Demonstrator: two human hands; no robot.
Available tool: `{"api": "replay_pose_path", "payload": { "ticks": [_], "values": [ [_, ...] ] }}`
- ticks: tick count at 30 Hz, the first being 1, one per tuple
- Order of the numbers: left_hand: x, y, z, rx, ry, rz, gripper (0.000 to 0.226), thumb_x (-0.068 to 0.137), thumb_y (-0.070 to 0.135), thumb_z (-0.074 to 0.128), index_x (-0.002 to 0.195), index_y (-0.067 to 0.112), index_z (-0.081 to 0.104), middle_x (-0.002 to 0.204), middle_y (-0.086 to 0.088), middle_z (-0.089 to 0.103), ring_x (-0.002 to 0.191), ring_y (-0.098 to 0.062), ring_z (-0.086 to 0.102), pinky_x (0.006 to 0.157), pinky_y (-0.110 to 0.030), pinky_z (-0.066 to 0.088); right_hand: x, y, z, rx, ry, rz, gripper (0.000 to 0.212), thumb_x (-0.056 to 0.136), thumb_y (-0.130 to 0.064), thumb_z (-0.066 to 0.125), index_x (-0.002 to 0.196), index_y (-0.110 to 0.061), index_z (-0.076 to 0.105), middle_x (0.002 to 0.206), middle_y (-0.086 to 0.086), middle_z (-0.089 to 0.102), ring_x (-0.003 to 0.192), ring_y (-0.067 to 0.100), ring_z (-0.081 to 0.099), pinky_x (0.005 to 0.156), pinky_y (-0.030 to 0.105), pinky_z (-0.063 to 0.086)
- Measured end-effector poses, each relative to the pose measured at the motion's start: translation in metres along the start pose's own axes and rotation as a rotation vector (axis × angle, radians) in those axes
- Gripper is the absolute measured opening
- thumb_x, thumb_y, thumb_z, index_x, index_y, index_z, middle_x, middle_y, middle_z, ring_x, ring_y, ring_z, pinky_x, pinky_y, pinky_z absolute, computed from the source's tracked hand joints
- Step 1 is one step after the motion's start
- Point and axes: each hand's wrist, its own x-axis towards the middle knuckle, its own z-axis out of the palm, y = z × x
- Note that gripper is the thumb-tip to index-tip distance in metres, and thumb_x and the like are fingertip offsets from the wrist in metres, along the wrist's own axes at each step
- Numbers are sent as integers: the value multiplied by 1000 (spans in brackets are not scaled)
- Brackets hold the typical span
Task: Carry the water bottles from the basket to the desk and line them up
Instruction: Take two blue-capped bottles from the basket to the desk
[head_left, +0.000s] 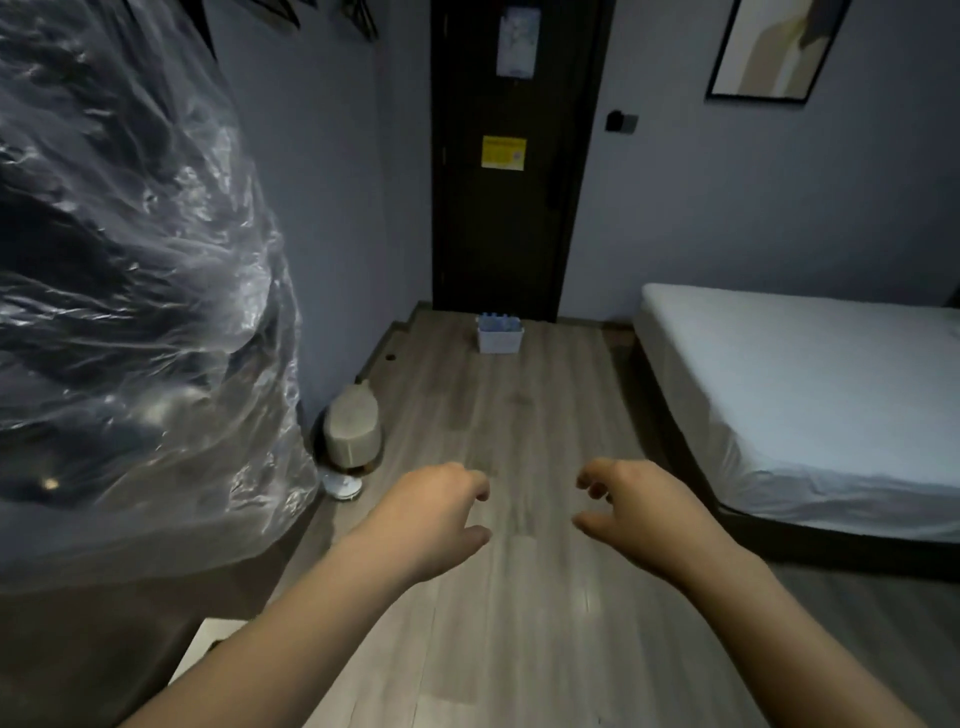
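Observation:
A small white basket (500, 340) stands on the wooden floor at the far end of the room, right in front of a dark door. Several water bottles (498, 322) with blue caps stick up out of it. My left hand (436, 512) and my right hand (631, 512) reach forward side by side over the floor, well short of the basket. Both hands are empty, fingers curled loosely and apart. No desk is in view.
A bed with a white sheet (800, 384) fills the right side. On the left hangs a large bundle under clear plastic (130, 291). A small fan under a beige cover (350, 434) stands on the floor by the left wall. The dark door (511, 156) is closed.

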Motion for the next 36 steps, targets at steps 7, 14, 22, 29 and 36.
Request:
{"api": "replay_pose_path", "payload": {
  "ticks": [7,14,22,29,36],
  "values": [
    [113,-22,-2,21,2,50,39,85,40,57,120,23,55,119,1,60,107,-21,58,84,-30,45,96,40,-15,-53,34,42,43,87,-41,62,127,-27,54,119,-7,63,103,10,60,84,24,50],
    [233,-23,-6,27,-4,7,40,86,39,56,123,23,55,120,1,59,108,-19,57,88,-31,47,205,100,-34,-47,1,32,43,85,-41,63,125,-28,55,117,-6,62,99,11,61,83,25,52],
    [350,-31,-7,27,-8,-27,40,85,37,57,123,23,55,120,1,59,110,-19,57,91,-32,46,315,149,-56,-38,-25,-11,42,87,-39,62,126,-25,55,117,-4,62,98,12,62,85,27,52],
    [454,-69,4,9,-45,-25,40,84,35,57,123,23,55,119,3,59,109,-17,57,89,-28,46,419,174,-55,-16,-25,5,40,87,-38,63,124,-25,56,113,-6,63,95,10,62,81,22,52],
    [577,-134,-4,-7,-38,0,38,85,36,57,121,23,56,121,2,59,111,-18,56,89,-28,44,551,180,-66,-51,-48,35,41,87,-38,62,125,-25,55,114,-5,63,97,11,62,84,25,53]
  ]
}}
